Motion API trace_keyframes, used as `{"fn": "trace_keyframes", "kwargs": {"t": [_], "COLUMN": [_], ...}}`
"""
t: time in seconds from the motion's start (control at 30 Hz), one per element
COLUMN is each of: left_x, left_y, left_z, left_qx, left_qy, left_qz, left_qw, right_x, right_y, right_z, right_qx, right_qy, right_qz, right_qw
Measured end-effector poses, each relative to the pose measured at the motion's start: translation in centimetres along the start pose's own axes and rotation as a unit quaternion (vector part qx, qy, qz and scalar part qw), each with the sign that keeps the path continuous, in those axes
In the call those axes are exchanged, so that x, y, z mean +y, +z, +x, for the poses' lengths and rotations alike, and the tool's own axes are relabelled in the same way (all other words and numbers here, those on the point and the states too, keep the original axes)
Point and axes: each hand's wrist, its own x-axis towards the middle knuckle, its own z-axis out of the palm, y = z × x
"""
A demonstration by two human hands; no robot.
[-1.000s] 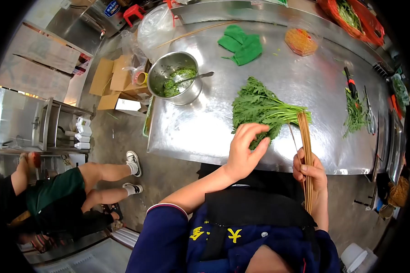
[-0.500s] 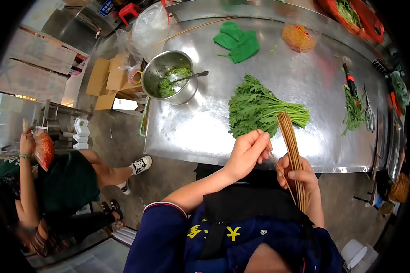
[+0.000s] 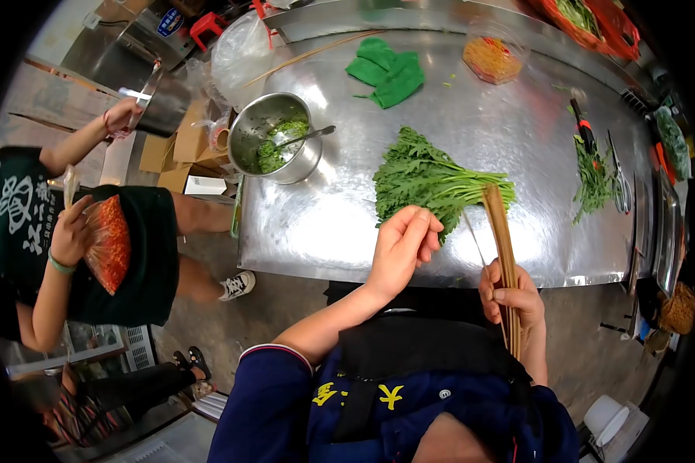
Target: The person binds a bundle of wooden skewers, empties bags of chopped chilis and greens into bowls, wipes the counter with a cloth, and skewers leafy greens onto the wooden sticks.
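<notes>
My right hand (image 3: pixel 519 297) is wrapped round an upright bundle of thin brown skewers (image 3: pixel 503 247). One skewer (image 3: pixel 475 235) leans out from the bundle toward the left and looks blurred. My left hand (image 3: pixel 403 251) is raised beside it with fingers curled and thumb against them. No skewer shows between those fingers, and a gap separates them from the leaning one. Just beyond both hands, a bunch of leafy greens (image 3: pixel 417 177) lies on the steel table (image 3: pixel 316 247), its stems pointing right and partly behind the skewer tops.
At the table's left stands a metal pot (image 3: pixel 310 166) with chopped greens and a spoon. Farther back lie a green cloth (image 3: pixel 390 73) and a clear container (image 3: pixel 492 59). Scissors (image 3: pixel 619 174) lie right. A co-worker on the left holds a bag of red food (image 3: pixel 108 243) and a metal vessel (image 3: pixel 164 100).
The leaning skewer has come away from my left fingers, which moved slightly left. My right hand keeps the bundle. The co-worker has come further into view, with a metal vessel now visible.
</notes>
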Motion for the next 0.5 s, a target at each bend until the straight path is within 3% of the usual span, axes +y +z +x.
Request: {"fn": "trace_keyframes", "kwargs": {"t": [0.07, 0.17, 0.27, 0.3, 0.37, 0.4, 0.5], "left_x": [0.1, -1.1, 0.1, 0.5, 0.8, 1.2, 0.8], "left_y": [0.2, 0.6, 1.5, 1.7, 2.3, 3.0, 5.2], "left_z": [-0.4, -0.2, 0.5, 0.9, 2.3, 2.9, 5.1], "left_qx": [-0.015, -0.048, -0.059, -0.063, -0.048, -0.062, -0.094], "left_qy": [-0.002, 0.07, 0.164, 0.186, 0.331, 0.358, 0.391], "left_qz": [0.027, 0.099, 0.266, 0.334, 0.474, 0.534, 0.62], "left_qw": [1.0, 0.991, 0.948, 0.922, 0.815, 0.763, 0.674], "right_x": [-0.5, -1.0, -1.2, -1.3, -1.3, -1.3, -1.0], "right_y": [-0.6, -2.0, -3.5, -3.7, -3.8, -4.0, -4.8], "right_z": [-0.4, -0.8, -1.8, -2.5, -3.2, -3.7, -4.6], "right_qx": [0.022, 0.026, 0.04, 0.059, 0.09, 0.1, 0.107], "right_qy": [-0.038, -0.103, -0.128, -0.133, -0.145, -0.147, -0.154], "right_qz": [0.0, 0.018, 0.059, 0.059, 0.048, 0.037, 0.058], "right_qw": [0.999, 0.994, 0.989, 0.988, 0.984, 0.983, 0.981]}}
